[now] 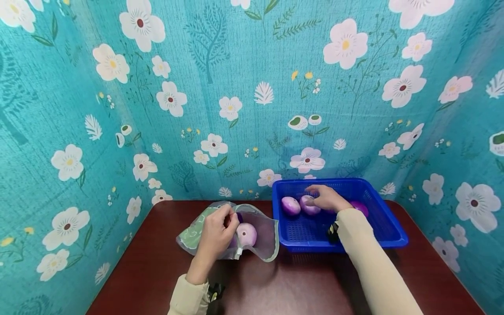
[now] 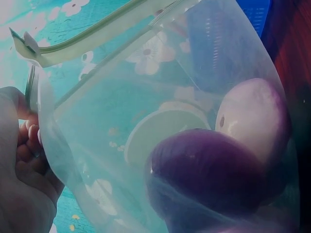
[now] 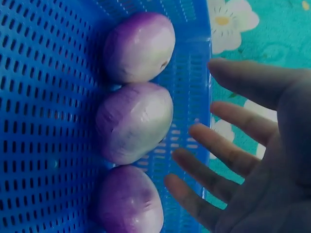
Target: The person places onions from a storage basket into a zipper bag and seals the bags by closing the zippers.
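Observation:
My left hand [image 1: 215,232] pinches the edge of a clear zip bag [image 1: 269,238] with a green pattern, which lies on its side with the mouth toward the right. Inside are a pale purple onion [image 1: 246,235] and a darker purple onion [image 2: 204,170], side by side in the left wrist view. Over the blue basket [image 1: 276,218] hovers my right hand [image 1: 328,199], fingers spread and holding nothing. Just left of its fingertips sit a purple-and-white onion [image 1: 291,206] and a second onion [image 1: 309,205]. Another onion [image 1: 360,209] shows behind the right forearm.
The brown table [image 1: 299,284] carries the bag at left and the perforated basket at right. Behind them hangs a teal flowered cloth [image 1: 252,127], close to the table's back edge. A white zip slider [image 1: 239,252] hangs at the bag's front.

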`<act>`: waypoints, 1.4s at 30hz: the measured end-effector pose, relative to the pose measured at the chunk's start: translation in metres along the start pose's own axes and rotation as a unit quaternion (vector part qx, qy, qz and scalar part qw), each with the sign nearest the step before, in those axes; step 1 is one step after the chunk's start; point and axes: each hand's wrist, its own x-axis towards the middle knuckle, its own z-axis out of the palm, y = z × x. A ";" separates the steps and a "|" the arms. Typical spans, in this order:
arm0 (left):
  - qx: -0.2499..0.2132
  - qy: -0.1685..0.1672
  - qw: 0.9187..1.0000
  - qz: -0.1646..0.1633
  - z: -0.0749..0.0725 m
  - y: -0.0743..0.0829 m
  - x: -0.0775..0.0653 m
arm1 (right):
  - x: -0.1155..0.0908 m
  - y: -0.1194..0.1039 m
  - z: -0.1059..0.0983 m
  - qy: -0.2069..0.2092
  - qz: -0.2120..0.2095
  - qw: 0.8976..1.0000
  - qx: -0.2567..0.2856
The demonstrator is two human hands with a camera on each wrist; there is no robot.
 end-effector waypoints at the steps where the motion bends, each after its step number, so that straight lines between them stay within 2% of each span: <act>1: -0.001 -0.001 1.000 -0.001 0.000 0.000 0.000 | 0.002 0.001 0.000 -0.006 0.004 1.000 0.004; 5: -0.001 0.000 1.000 -0.001 0.000 -0.001 -0.001 | 0.008 0.006 0.006 -0.023 0.018 1.000 0.000; 8: -0.001 0.004 1.000 0.000 0.000 -0.001 -0.002 | 0.012 0.011 0.012 -0.021 0.011 1.000 -0.011; 13: 0.001 0.005 1.000 -0.004 -0.001 -0.001 -0.004 | 0.017 0.017 0.023 -0.001 -0.018 1.000 -0.012; 27: 0.006 0.016 1.000 0.005 -0.002 -0.002 -0.005 | 0.018 0.025 0.034 0.041 -0.029 0.998 -0.030; 36: 0.003 0.017 1.000 0.005 -0.002 -0.002 -0.006 | 0.012 0.020 0.028 0.019 -0.012 1.000 -0.014; 42: 0.001 0.018 1.000 0.001 -0.002 -0.003 -0.007 | 0.011 0.021 0.029 -0.001 -0.019 1.000 0.007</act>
